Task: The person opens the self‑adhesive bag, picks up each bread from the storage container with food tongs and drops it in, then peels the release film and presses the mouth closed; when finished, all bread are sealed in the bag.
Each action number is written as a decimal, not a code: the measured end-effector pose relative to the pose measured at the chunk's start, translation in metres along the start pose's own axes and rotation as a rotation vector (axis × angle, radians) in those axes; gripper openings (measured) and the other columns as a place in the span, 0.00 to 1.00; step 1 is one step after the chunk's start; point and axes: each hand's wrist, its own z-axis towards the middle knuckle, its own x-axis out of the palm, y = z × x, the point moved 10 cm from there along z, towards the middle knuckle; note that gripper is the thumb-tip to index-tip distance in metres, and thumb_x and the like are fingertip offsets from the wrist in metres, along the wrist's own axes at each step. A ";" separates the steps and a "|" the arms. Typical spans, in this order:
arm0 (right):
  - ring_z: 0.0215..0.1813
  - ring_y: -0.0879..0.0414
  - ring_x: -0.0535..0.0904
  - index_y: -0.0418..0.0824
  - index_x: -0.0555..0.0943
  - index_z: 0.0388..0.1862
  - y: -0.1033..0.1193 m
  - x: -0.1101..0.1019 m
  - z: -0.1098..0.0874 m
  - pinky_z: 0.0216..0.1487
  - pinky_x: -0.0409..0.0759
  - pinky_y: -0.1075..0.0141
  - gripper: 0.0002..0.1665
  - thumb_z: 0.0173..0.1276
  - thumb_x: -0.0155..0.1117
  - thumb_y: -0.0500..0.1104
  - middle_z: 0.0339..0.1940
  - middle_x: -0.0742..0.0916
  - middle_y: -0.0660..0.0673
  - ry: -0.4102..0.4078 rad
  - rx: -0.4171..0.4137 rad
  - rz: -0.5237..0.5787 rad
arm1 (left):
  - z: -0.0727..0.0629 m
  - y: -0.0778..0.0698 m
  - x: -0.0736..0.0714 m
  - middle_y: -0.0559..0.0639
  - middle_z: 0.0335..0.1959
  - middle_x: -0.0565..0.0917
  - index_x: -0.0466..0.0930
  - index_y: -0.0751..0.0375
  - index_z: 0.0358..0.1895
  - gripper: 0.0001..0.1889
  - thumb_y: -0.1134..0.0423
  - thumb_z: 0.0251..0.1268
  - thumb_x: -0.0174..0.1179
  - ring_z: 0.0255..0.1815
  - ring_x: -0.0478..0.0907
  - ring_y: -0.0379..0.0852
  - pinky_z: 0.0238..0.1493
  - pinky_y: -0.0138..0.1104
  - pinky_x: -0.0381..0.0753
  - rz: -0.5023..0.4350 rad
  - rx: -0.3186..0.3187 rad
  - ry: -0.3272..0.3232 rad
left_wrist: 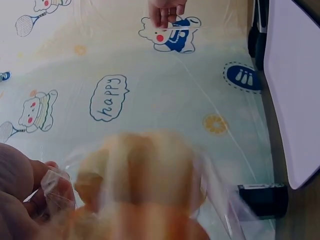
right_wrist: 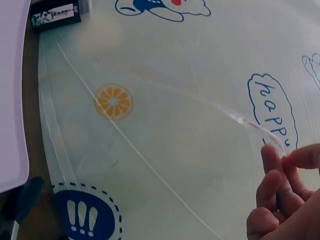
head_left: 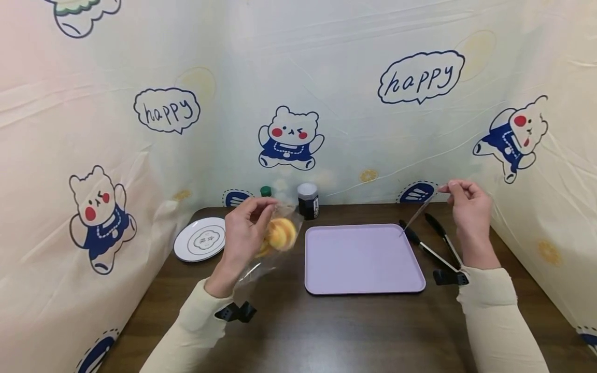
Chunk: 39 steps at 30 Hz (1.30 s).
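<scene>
My left hand (head_left: 243, 228) pinches the top of a clear plastic bag (head_left: 254, 272), held above the table left of the tray. Yellow-brown round pieces that look like bread (head_left: 282, 234) sit inside; in the left wrist view the bread (left_wrist: 145, 175) is blurred behind the film. Over on the right, my right hand (head_left: 471, 210) is raised, thumb and index finger pinching one end of a thin clear plastic strip (head_left: 422, 210). The strip (right_wrist: 255, 126) trails away leftward from the fingertips in the right wrist view, apart from the bag.
A lilac tray (head_left: 364, 259) lies mid-table. Tongs with black ends (head_left: 436, 225) lie to its right. At the back stand a dark jar (head_left: 308, 202) and a green-capped bottle (head_left: 266, 191), partly hidden. A white plate (head_left: 184, 246) rests at left. Printed cloth encloses the table.
</scene>
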 end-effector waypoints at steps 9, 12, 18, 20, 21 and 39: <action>0.28 0.65 0.77 0.45 0.84 0.33 -0.012 -0.015 0.009 0.31 0.75 0.75 0.12 0.74 0.58 0.46 0.22 0.84 0.62 0.175 0.016 -0.228 | 0.001 0.008 -0.007 0.52 0.36 0.88 0.86 0.58 0.46 0.08 0.61 0.69 0.63 0.32 0.79 0.43 0.33 0.24 0.78 -0.010 -0.037 -0.014; 0.31 0.64 0.76 0.40 0.85 0.38 -0.027 -0.016 0.015 0.32 0.76 0.73 0.18 0.76 0.54 0.50 0.23 0.83 0.65 0.261 -0.002 -0.469 | 0.000 0.009 -0.004 0.51 0.36 0.88 0.86 0.57 0.45 0.07 0.60 0.69 0.63 0.33 0.79 0.43 0.34 0.25 0.79 -0.022 -0.069 0.008; 0.41 0.52 0.77 0.36 0.85 0.39 -0.064 -0.019 0.022 0.38 0.71 0.65 0.28 0.76 0.51 0.58 0.33 0.88 0.49 0.362 -0.056 -0.816 | 0.000 0.006 -0.004 0.52 0.36 0.88 0.86 0.58 0.45 0.07 0.61 0.69 0.63 0.33 0.80 0.44 0.34 0.25 0.80 -0.033 -0.065 0.019; 0.45 0.47 0.78 0.38 0.87 0.36 -0.075 -0.020 0.024 0.40 0.69 0.64 0.27 0.75 0.51 0.58 0.39 0.89 0.40 0.379 -0.072 -0.882 | 0.000 0.005 -0.004 0.53 0.36 0.88 0.86 0.58 0.45 0.07 0.61 0.69 0.63 0.33 0.80 0.44 0.33 0.25 0.80 -0.030 -0.061 0.015; 0.45 0.45 0.78 0.38 0.87 0.35 -0.081 -0.020 0.024 0.39 0.69 0.64 0.27 0.75 0.52 0.57 0.42 0.89 0.37 0.391 -0.079 -0.906 | 0.001 0.005 -0.005 0.53 0.36 0.88 0.86 0.58 0.45 0.07 0.61 0.69 0.63 0.33 0.80 0.44 0.34 0.25 0.80 -0.025 -0.060 0.013; 0.49 0.30 0.79 0.33 0.85 0.45 -0.127 -0.024 0.028 0.44 0.76 0.46 0.19 0.70 0.59 0.49 0.49 0.86 0.29 0.446 -0.085 -1.045 | -0.001 0.009 0.000 0.51 0.36 0.88 0.86 0.56 0.45 0.08 0.60 0.69 0.64 0.33 0.80 0.44 0.34 0.27 0.81 -0.038 -0.089 0.043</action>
